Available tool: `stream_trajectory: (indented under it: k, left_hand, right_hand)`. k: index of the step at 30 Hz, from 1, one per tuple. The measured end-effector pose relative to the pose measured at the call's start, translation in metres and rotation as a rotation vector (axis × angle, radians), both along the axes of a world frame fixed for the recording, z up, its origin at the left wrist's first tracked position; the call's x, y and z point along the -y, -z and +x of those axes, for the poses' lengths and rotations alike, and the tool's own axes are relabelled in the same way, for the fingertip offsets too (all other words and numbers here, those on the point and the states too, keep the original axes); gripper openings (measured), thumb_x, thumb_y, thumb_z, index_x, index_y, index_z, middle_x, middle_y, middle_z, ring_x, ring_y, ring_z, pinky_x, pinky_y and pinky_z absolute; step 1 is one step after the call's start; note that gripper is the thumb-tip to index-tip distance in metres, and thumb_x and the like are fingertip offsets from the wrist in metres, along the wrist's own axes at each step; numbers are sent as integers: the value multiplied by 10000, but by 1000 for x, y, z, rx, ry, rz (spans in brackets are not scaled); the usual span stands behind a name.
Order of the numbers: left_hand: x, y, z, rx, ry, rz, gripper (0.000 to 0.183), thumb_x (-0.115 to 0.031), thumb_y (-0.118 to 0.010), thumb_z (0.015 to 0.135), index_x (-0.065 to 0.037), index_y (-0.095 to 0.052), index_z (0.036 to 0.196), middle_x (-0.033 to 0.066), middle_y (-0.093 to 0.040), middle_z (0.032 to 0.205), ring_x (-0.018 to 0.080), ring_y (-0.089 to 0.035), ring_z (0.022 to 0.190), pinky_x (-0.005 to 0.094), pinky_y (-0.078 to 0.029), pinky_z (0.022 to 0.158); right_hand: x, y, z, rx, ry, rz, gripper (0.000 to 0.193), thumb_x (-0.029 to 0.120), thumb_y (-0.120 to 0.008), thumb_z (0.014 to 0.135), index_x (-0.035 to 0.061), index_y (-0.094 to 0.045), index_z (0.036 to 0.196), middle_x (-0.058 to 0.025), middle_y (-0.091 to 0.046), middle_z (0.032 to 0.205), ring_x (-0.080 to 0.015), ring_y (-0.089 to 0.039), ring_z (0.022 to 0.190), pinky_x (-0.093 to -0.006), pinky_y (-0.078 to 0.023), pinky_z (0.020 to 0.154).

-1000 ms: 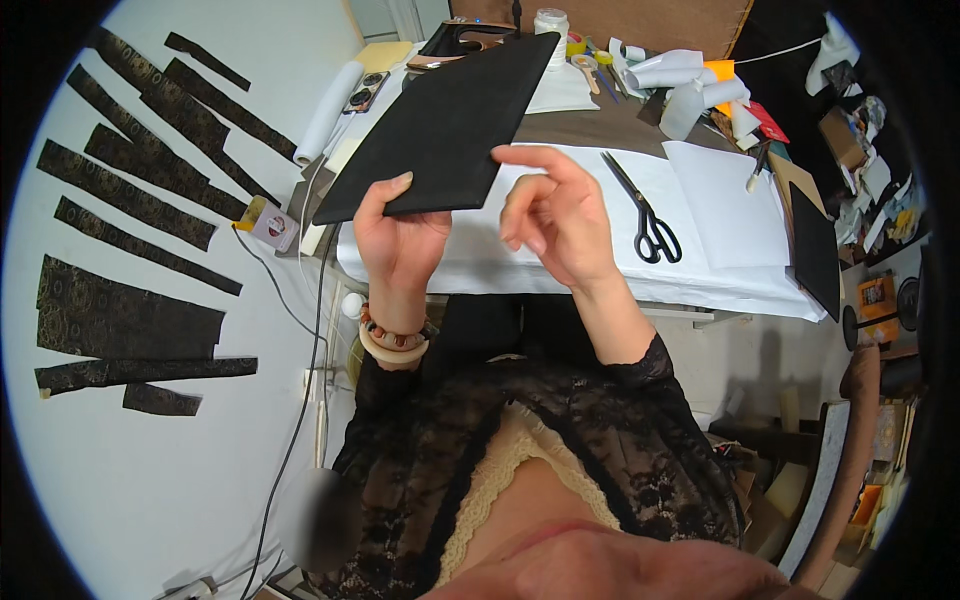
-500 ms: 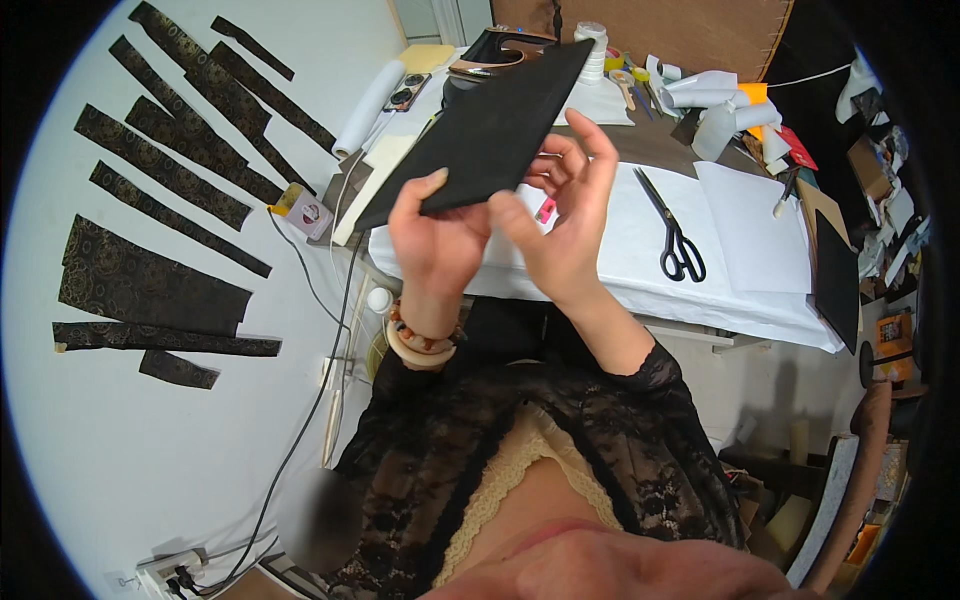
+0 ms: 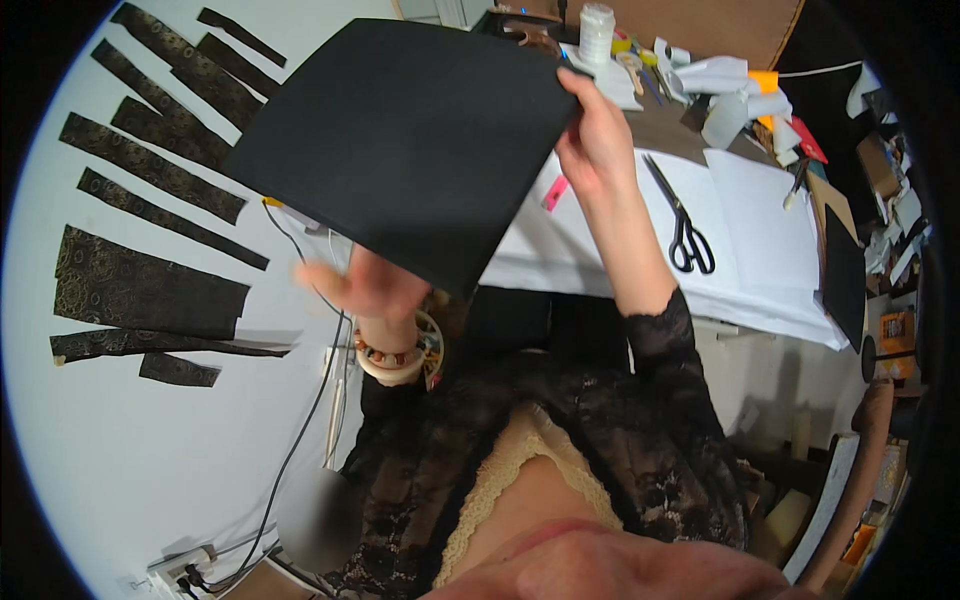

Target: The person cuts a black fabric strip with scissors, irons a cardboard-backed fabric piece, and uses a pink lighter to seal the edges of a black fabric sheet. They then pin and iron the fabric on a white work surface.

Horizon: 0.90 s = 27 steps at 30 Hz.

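Observation:
A stiff, plain black sheet (image 3: 400, 140), slightly curved, is held up in front of me and covers part of the table and wall. My right hand (image 3: 597, 135) grips its far right corner, thumb on the upper face and fingers underneath. Just under the near edge is my left hand (image 3: 375, 285), blurred by motion. Its thumb stretches out to the left, away from the sheet, while its other fingers are largely hidden beneath. Black-handled scissors (image 3: 682, 220) lie on the white-covered table, right of my right forearm. A small pink item (image 3: 554, 193) lies beside my right wrist.
Patterned dark fabric pieces (image 3: 150, 285) hang on the white wall at left. At the back stand a white thread cone (image 3: 596, 35) and a translucent bottle (image 3: 724, 120) among paper rolls. A white paper sheet (image 3: 755, 220) and a black board (image 3: 843, 275) occupy the table's right side.
The black sheet has turned its broad face toward me and swung left. My right hand has taken hold of its far corner; my left hand has let go of the near edge and dropped lower.

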<state>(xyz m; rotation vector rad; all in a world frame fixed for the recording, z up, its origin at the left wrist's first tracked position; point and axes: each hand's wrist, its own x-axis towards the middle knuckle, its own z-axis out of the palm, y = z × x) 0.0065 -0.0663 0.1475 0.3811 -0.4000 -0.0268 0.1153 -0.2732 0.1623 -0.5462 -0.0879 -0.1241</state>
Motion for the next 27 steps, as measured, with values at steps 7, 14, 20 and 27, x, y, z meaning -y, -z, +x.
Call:
stream_trajectory:
  k: [7,14,20,27]
  left_hand:
    - [3,-7,32,-185,-69,138,322,7,-553,880,28,-552,1201,165,-630,1161,285,-629,1065,383,-536,897]
    - [20,-20,44,-226,-179,43,210,-9,-567,907,16,-593,1114,114,-657,1125,207,-641,1031,317,-546,875]
    - [28,-16,46,-279,-407,104,284,-16,-618,870,16,-575,1149,114,-624,1154,217,-614,1071,356,-516,921]
    - [18,-17,25,-257,-669,204,319,-33,-609,881,33,-553,1188,116,-611,1178,234,-600,1090,389,-499,938]
  right_hand:
    - [28,13,39,199,-154,-424,227,190,-640,926,-8,-623,1036,-84,-670,912,-188,-682,753,-306,-568,641]
    - [91,164,34,910,-51,-1995,336,163,-731,773,97,-685,1099,-98,-636,1167,-303,-537,1143,-434,-429,996]
    - [72,177,29,921,266,-2013,214,180,-629,888,48,-619,1056,-133,-632,990,-296,-574,964,-420,-472,846]
    - [-1,124,0,355,-147,-1114,283,291,-426,1043,34,-528,983,-37,-539,724,-103,-522,655,-261,-463,643]
